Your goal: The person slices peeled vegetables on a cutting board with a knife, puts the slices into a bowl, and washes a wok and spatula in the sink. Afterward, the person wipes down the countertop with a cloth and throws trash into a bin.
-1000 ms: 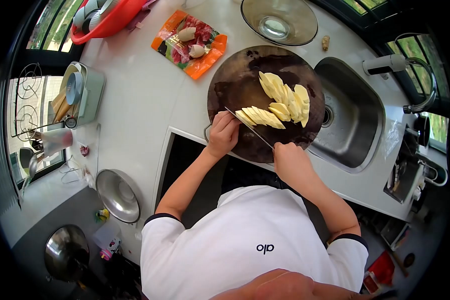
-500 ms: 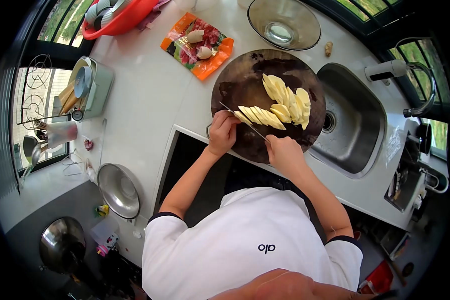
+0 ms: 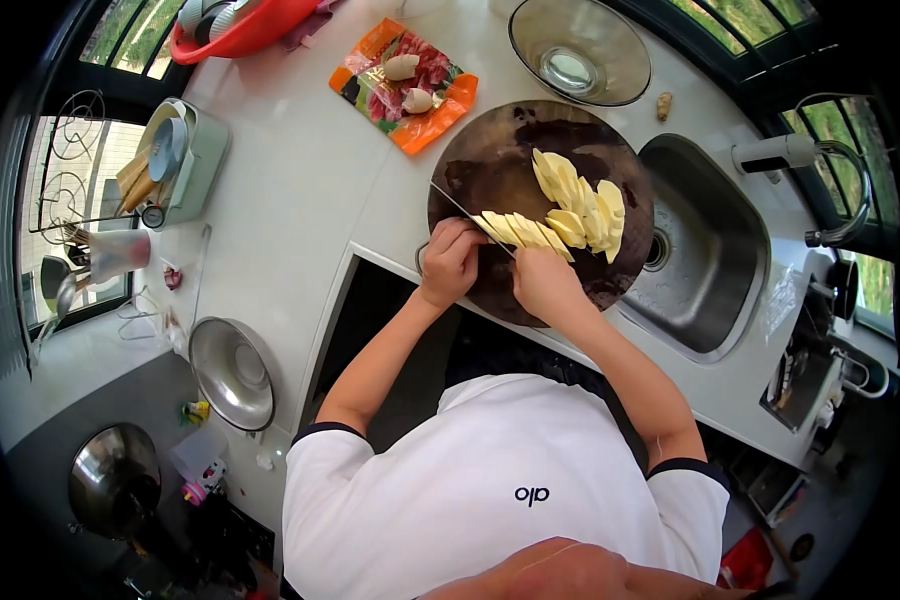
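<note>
My right hand [image 3: 550,285] is closed around the handle of a kitchen knife [image 3: 458,208], its thin blade pointing up and left over the round dark cutting board [image 3: 490,160]. At the left end of a row of pale yellow slices [image 3: 522,232], the blade rests close against them. My left hand [image 3: 450,263] has its fingers curled together beside the blade at the board's lower left edge; whatever they pinch is hidden. More slices of the same kind [image 3: 595,215] lie overlapping in a loose heap to the right.
A steel sink [image 3: 705,270] with a faucet [image 3: 775,153] adjoins the board's right side. Behind it stand a glass bowl [image 3: 580,50] and a small brown root piece [image 3: 663,106]. An orange packet [image 3: 378,45] bears two pale pieces. A metal bowl [image 3: 232,372] sits left.
My right hand has slid left and slightly up with the knife, so the blade reaches farther past my left fingers. My left hand stays curled near the same place; the view has shifted slightly.
</note>
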Demonstrator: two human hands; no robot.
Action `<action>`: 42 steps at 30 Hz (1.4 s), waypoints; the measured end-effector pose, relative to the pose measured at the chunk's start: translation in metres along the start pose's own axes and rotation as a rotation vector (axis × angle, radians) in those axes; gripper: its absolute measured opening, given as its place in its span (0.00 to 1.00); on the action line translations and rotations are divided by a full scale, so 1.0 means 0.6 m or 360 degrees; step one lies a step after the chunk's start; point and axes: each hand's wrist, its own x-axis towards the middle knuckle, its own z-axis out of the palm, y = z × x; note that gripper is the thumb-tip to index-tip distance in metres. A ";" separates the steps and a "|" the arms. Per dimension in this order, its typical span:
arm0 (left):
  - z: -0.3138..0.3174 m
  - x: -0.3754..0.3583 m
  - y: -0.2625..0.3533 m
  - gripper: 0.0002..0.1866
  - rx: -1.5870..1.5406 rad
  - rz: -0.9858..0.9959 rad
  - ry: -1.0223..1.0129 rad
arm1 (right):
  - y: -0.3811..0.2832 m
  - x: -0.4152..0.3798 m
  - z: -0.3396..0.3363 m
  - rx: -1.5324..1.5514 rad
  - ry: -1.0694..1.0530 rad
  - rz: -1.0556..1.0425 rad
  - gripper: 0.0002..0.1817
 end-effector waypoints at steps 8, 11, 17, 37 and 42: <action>-0.003 -0.008 0.027 0.08 0.0016 -0.0416 0.0178 | 0.051 -0.055 -0.026 0.0662 0.0483 -0.0120 0.13; 0.007 -0.022 0.036 0.20 0.0141 -0.0548 0.0142 | 0.114 -0.117 -0.075 0.1108 0.0456 0.0358 0.16; 0.065 0.005 0.072 0.29 -0.0110 -0.0730 0.0241 | 0.278 -0.173 -0.093 0.1389 0.0490 0.0688 0.19; -0.012 -0.015 0.057 0.11 0.0241 -0.0097 0.0013 | 0.075 -0.130 -0.048 0.0000 0.0325 -0.0262 0.10; -0.015 -0.004 0.033 0.09 0.0157 0.0011 -0.0102 | 0.046 -0.136 -0.034 -0.0074 0.0219 -0.0062 0.10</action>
